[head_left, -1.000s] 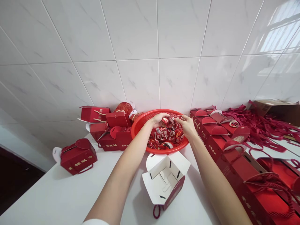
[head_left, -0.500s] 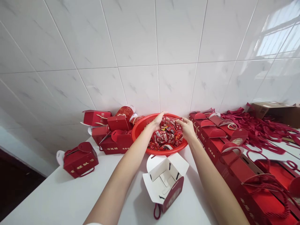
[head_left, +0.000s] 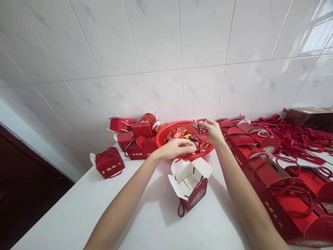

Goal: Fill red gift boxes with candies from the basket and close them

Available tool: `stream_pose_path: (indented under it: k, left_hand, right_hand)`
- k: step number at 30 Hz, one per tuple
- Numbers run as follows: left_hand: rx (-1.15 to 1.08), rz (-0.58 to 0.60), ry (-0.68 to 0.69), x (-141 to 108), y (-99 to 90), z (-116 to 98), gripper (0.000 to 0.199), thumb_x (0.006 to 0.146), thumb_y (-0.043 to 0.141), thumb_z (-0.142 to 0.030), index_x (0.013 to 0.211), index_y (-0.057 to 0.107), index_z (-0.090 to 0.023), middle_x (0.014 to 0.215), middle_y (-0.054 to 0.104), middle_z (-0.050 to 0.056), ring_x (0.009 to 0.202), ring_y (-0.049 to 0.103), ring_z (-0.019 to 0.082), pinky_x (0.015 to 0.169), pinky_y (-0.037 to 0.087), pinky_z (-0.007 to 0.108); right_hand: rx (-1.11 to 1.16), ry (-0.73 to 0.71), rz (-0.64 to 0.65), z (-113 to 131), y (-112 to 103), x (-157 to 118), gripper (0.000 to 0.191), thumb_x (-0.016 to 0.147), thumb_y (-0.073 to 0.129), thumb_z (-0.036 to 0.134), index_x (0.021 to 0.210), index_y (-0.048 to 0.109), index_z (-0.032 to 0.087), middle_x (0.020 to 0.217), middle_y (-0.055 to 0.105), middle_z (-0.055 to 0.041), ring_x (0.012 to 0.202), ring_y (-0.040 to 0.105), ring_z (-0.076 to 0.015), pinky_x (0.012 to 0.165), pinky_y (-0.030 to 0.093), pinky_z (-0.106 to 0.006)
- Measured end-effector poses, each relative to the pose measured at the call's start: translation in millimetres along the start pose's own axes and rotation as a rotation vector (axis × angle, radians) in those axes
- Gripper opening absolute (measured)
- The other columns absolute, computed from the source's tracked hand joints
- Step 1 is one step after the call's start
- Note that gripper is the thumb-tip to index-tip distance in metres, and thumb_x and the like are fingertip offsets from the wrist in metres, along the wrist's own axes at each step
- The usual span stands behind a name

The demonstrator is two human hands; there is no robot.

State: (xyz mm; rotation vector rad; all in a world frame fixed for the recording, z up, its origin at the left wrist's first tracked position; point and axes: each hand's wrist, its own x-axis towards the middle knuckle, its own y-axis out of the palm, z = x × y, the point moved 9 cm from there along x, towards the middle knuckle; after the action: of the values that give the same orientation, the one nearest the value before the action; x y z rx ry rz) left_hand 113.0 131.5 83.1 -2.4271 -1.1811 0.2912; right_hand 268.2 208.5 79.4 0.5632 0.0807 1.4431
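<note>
My left hand [head_left: 178,148] is over the front rim of a red plastic basket [head_left: 160,136], palm down and fingers bent. A blurred red patch shows beneath it; I cannot make out what it is. Red wrapped candies [head_left: 179,133] lie in the basket. At the basket's right side my right hand [head_left: 214,132] pinches red candy packets [head_left: 201,126] above the rim. Just below my left hand stands an opened gift box [head_left: 197,194], red outside and white inside, its flaps spread. Its visible inside shows bare white card, and a cord loop hangs at its front.
Closed red gift boxes [head_left: 142,149] cluster left of the basket, and a single one [head_left: 110,163] stands near the table's left edge. Rows of red boxes [head_left: 262,173] fill the right side. Behind them lie dark red ribbons [head_left: 293,135] and a cardboard box [head_left: 309,116].
My left hand has come out of the basket toward the open box. My right hand has lifted red packets up to the basket's right rim. The view has shifted slightly.
</note>
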Motion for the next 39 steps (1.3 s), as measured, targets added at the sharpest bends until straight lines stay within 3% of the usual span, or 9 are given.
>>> stream_pose_path:
  k: [3, 6, 9, 13, 18, 21, 25, 30, 39]
  left_hand:
    - [0.274, 0.005, 0.035, -20, 7.3, -9, 0.036, 0.084, 0.065, -0.051, 0.101, 0.073, -0.02, 0.099, 0.072, 0.005, 0.093, 0.065, 0.023, 0.078, 0.046, 0.029]
    - [0.437, -0.07, 0.066, -35, 0.3, -19, 0.03, 0.088, 0.058, -0.046, 0.093, 0.072, -0.02, 0.1, 0.073, 0.005, 0.093, 0.064, 0.023, 0.076, 0.045, 0.029]
    - [0.544, -0.094, -0.007, -47, -9.5, -19, 0.029, 0.089, 0.055, -0.045, 0.084, 0.068, -0.019, 0.087, 0.071, 0.004, 0.08, 0.062, 0.021, 0.066, 0.041, 0.028]
    - [0.6, 0.042, -0.151, -60, -8.2, -5, 0.026, 0.083, 0.06, -0.044, 0.077, 0.065, -0.019, 0.079, 0.067, 0.003, 0.071, 0.059, 0.02, 0.058, 0.037, 0.027]
    - [0.578, 0.23, -0.228, -65, 6.9, 14, 0.028, 0.077, 0.064, -0.044, 0.089, 0.067, -0.019, 0.095, 0.068, 0.005, 0.081, 0.061, 0.022, 0.062, 0.042, 0.026]
    - [0.586, 0.276, -0.229, -66, 11.9, 23, 0.034, 0.077, 0.064, -0.045, 0.099, 0.066, -0.019, 0.104, 0.067, 0.008, 0.092, 0.062, 0.025, 0.067, 0.044, 0.027]
    - [0.522, 0.277, -0.184, -68, 12.6, 26, 0.036, 0.078, 0.063, -0.042, 0.106, 0.065, -0.02, 0.109, 0.067, 0.008, 0.095, 0.063, 0.025, 0.07, 0.045, 0.028]
    - [0.469, 0.29, -0.109, -68, 12.2, 26, 0.029, 0.078, 0.063, -0.039, 0.101, 0.066, -0.022, 0.105, 0.068, 0.005, 0.093, 0.063, 0.024, 0.068, 0.044, 0.027]
    - [0.52, 0.284, -0.106, -69, 9.2, 30, 0.032, 0.078, 0.062, -0.04, 0.103, 0.067, -0.02, 0.102, 0.067, 0.006, 0.093, 0.062, 0.026, 0.068, 0.042, 0.028]
  right_hand:
    - [-0.075, -0.052, 0.153, 29, 23, -18, 0.027, 0.059, 0.083, 0.035, 0.075, 0.071, 0.017, 0.075, 0.071, -0.0014, 0.071, 0.065, -0.0162, 0.07, 0.052, -0.028]
    - [-0.228, -0.082, 0.316, 53, 43, -42, 0.028, 0.069, 0.08, 0.039, 0.082, 0.072, 0.017, 0.08, 0.072, -0.0028, 0.074, 0.065, -0.0177, 0.072, 0.052, -0.029]
    - [-0.372, -0.114, 0.497, 69, 62, -65, 0.025, 0.076, 0.076, 0.039, 0.086, 0.071, 0.017, 0.083, 0.071, -0.0031, 0.078, 0.064, -0.0179, 0.072, 0.051, -0.029]
    - [-0.597, -0.138, 0.754, 74, 83, -94, 0.02, 0.085, 0.068, 0.036, 0.093, 0.07, 0.017, 0.082, 0.068, -0.0021, 0.075, 0.061, -0.0163, 0.067, 0.048, -0.026]
    - [-0.893, -0.147, 1.068, 61, 98, -122, 0.016, 0.092, 0.058, 0.028, 0.098, 0.068, 0.016, 0.081, 0.065, -0.0015, 0.069, 0.057, -0.0133, 0.061, 0.044, -0.023]
    - [-0.998, -0.136, 1.12, 53, 98, -125, 0.017, 0.094, 0.054, 0.025, 0.1, 0.067, 0.016, 0.079, 0.063, -0.0008, 0.063, 0.053, -0.0114, 0.057, 0.039, -0.023]
    - [-1.012, -0.116, 1.201, 45, 103, -130, 0.017, 0.095, 0.053, 0.024, 0.101, 0.066, 0.016, 0.086, 0.067, -0.003, 0.072, 0.057, -0.0131, 0.062, 0.041, -0.023]
    - [-0.988, -0.018, 1.332, 29, 109, -140, 0.019, 0.094, 0.053, 0.02, 0.103, 0.069, 0.016, 0.093, 0.071, -0.0042, 0.079, 0.062, -0.0146, 0.068, 0.045, -0.023]
    - [-0.986, -0.088, 1.302, 28, 118, -140, 0.016, 0.092, 0.056, 0.015, 0.095, 0.071, 0.017, 0.094, 0.072, -0.003, 0.081, 0.064, -0.0139, 0.073, 0.045, -0.024]
